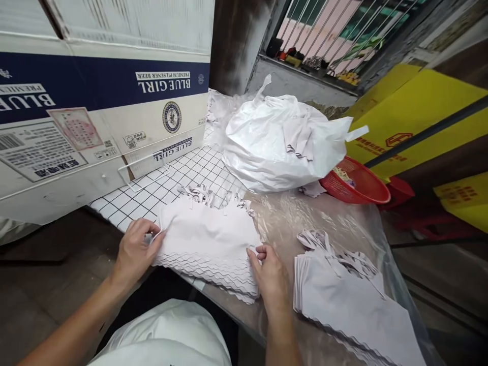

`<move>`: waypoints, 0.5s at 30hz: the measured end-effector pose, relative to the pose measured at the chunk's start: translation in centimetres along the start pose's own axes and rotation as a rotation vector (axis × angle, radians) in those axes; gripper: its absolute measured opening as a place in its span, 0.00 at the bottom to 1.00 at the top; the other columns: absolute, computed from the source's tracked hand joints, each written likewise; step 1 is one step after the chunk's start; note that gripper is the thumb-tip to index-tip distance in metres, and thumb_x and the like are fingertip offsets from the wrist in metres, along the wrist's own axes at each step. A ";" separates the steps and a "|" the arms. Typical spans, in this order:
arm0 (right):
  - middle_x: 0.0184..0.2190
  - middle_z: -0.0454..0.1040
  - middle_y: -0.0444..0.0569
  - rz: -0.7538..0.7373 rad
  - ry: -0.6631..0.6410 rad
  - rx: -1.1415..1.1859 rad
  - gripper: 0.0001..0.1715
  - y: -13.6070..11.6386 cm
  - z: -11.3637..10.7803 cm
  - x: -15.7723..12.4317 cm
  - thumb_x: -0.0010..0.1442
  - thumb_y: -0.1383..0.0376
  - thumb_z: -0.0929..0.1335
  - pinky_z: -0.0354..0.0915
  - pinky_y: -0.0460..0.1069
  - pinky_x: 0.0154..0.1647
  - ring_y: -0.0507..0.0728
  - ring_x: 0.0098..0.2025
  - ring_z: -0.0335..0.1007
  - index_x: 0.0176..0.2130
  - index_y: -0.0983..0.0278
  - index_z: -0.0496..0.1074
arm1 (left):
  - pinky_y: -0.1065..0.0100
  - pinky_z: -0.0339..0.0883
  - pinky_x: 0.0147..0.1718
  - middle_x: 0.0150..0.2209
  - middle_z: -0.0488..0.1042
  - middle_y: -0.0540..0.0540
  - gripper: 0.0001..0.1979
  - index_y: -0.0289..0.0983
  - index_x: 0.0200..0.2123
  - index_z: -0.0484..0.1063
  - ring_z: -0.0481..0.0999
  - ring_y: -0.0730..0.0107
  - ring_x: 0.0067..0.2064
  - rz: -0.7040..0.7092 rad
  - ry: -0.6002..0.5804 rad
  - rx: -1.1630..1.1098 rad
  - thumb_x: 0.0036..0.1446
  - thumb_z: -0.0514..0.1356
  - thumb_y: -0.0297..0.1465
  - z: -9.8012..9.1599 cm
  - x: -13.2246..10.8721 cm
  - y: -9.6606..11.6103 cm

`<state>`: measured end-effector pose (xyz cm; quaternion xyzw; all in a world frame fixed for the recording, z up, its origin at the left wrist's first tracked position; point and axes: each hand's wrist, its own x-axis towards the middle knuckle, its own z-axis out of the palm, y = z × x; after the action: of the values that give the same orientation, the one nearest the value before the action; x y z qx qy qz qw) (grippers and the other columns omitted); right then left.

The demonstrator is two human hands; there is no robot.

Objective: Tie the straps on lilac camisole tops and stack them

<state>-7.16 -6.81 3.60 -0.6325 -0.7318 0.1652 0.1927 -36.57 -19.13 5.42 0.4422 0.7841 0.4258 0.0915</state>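
A stack of pale pinkish-white fabric pieces lies before me at the table's near edge, with scalloped lower edges and thin straps bunched at the top. My left hand pinches the stack's left side between thumb and fingers. On the opposite side, my right hand is closed on the right edge, thumb on top. To the right lies a second stack of like fabric pieces, its straps gathered at the far side; neither hand touches it.
White cardboard beer cartons stand at the left. A white plastic bag with fabric on it sits at the back, beside a red plastic basket. Clear plastic sheeting covers part of the gridded tabletop. Yellow sheets stand at right.
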 end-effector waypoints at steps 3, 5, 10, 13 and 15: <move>0.22 0.71 0.46 0.045 -0.118 0.041 0.14 -0.4 -0.7 0.2 0.57 0.52 0.66 0.57 0.49 0.29 0.57 0.27 0.67 0.27 0.58 0.67 | 0.68 0.61 0.25 0.23 0.68 0.52 0.16 0.41 0.25 0.67 0.62 0.71 0.23 -0.250 -0.118 -0.164 0.50 0.61 0.47 -0.8 -0.2 0.6; 0.23 0.71 0.46 0.038 -0.159 0.100 0.15 -0.7 -1.8 0.0 0.57 0.52 0.66 0.58 0.49 0.29 0.57 0.27 0.66 0.26 0.58 0.66 | 0.71 0.57 0.21 0.21 0.64 0.54 0.21 0.40 0.24 0.66 0.58 0.75 0.21 -0.398 -0.152 -0.288 0.46 0.64 0.51 -1.2 -0.4 0.9; 0.25 0.68 0.44 0.121 -0.280 0.351 0.19 -0.2 -4.5 -2.4 0.57 0.48 0.66 0.61 0.49 0.30 0.55 0.28 0.64 0.28 0.59 0.65 | 0.75 0.55 0.18 0.19 0.60 0.57 0.29 0.40 0.26 0.62 0.60 0.77 0.20 -0.694 -0.282 -0.609 0.36 0.72 0.53 -2.0 -1.5 0.2; 0.25 0.65 0.41 0.255 -0.337 0.493 0.20 1.0 -4.7 -4.1 0.52 0.47 0.70 0.62 0.48 0.30 0.53 0.27 0.62 0.31 0.60 0.65 | 0.72 0.66 0.21 0.21 0.68 0.55 0.30 0.40 0.30 0.64 0.69 0.71 0.22 -0.847 -0.359 -0.689 0.32 0.76 0.49 -2.2 -3.0 -1.0; 0.26 0.65 0.40 0.339 -0.351 0.563 0.23 1.9 -4.2 -5.0 0.49 0.48 0.73 0.63 0.48 0.31 0.53 0.28 0.63 0.33 0.60 0.64 | 0.68 0.72 0.24 0.26 0.75 0.52 0.31 0.41 0.34 0.67 0.75 0.65 0.26 -0.923 -0.368 -0.708 0.31 0.77 0.46 -2.2 -3.9 -1.8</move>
<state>-2.83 -11.47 6.02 -0.6290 -0.5643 0.4957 0.2006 -36.47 -23.87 4.54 0.0660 0.6771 0.4935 0.5419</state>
